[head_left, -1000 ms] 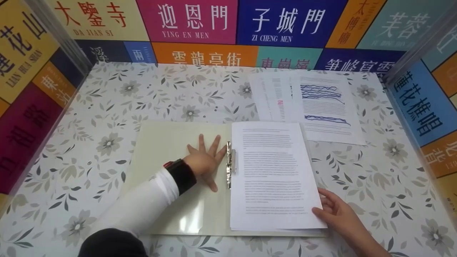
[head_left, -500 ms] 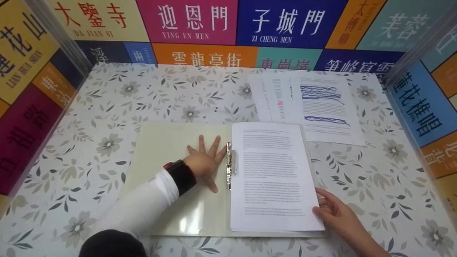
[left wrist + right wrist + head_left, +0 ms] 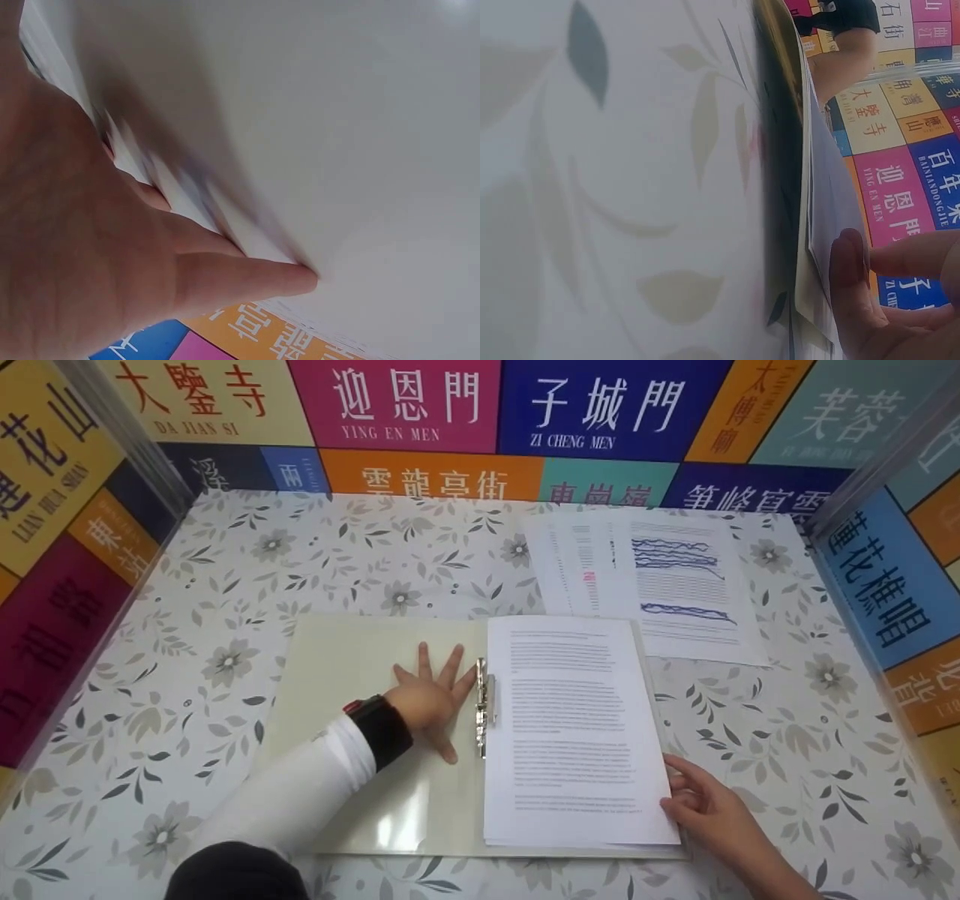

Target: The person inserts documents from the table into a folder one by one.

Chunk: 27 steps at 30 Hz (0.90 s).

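An open file folder (image 3: pixel 349 660), pale and glossy, lies on the table with its cover turned to the left. Along its spine runs a metal clip (image 3: pixel 481 709). Printed sheets (image 3: pixel 570 720) lie stacked on its right half. My left hand (image 3: pixel 431 705) rests on the bare inner cover, fingers spread, close to the clip; the left wrist view shows its thumb (image 3: pixel 255 276) on the smooth surface. My right hand (image 3: pixel 709 810) pinches the right edge of the sheets near the lower corner. In the right wrist view, its thumb (image 3: pixel 847 259) and a finger meet at the paper edge.
More loose papers (image 3: pixel 686 585), one with blue scribbled lines, lie at the back right, partly under the folder's top corner. A floral cloth (image 3: pixel 229 660) covers the table. Colourful lettered panels (image 3: pixel 397 405) wall in the back and both sides.
The top sheet's lower right corner has settled slightly left and flatter. My right thumb has shifted from over the page to its edge. The left hand has stayed still.
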Motion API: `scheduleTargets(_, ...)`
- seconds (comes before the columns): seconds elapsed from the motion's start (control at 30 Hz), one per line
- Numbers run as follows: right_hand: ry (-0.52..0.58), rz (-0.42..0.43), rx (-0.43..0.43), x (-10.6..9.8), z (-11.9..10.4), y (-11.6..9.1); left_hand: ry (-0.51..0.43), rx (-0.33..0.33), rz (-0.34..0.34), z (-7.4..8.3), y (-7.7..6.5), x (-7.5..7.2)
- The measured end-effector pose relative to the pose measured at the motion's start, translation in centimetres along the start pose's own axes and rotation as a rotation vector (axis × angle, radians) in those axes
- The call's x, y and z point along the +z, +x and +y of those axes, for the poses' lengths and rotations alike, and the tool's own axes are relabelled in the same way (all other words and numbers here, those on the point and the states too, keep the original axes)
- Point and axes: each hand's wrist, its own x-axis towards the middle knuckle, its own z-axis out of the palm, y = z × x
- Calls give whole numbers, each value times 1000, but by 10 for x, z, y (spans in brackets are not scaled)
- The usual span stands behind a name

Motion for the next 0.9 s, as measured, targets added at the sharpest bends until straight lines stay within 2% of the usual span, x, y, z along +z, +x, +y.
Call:
scheduleTargets(0.33, -50, -7, -5, -1, 0, 0, -3, 1, 9, -1, -1, 0)
scheduleTargets(0.53, -190, -2, -22, -3, -2, 1, 5, -4, -7, 0, 1, -1)
scheduleTargets(0.7, -277, 17, -45, -3, -3, 1, 17, -8, 8, 1, -1, -1)
scheduleTargets(0.9, -278, 12, -38, -3, -2, 3, 5, -11, 8, 1, -1, 0)
